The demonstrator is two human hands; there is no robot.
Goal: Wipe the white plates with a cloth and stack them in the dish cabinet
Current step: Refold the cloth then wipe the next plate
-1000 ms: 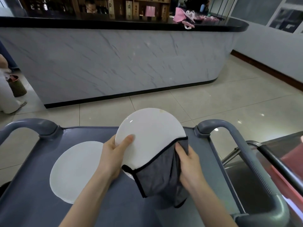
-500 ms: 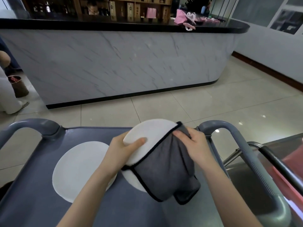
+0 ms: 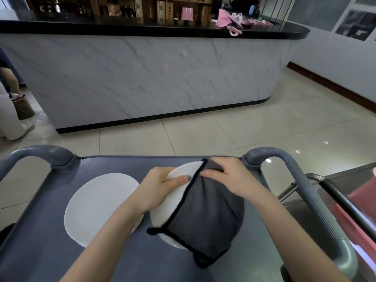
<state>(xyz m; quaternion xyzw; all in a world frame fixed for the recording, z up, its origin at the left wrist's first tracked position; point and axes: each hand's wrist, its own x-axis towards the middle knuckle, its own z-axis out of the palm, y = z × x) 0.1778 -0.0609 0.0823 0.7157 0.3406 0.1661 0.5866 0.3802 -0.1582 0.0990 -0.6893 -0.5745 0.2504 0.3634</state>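
I hold a white plate over the grey cart tray. My left hand grips its left rim, thumb on top. A dark grey cloth with black edging covers most of the plate's right side. My right hand presses the cloth onto the plate's far edge, fingers spread over it. A second white plate lies flat on the tray to the left, partly behind my left forearm.
The cart's grey handles rise at the far left and along the right. A marble-fronted counter with a black top stands ahead across tiled floor. A person's legs show at the far left. A metal frame is to the right.
The plate has tipped from nearly upright to nearly flat and lowered. My right hand slid the cloth from the plate's lower right up to its far edge.
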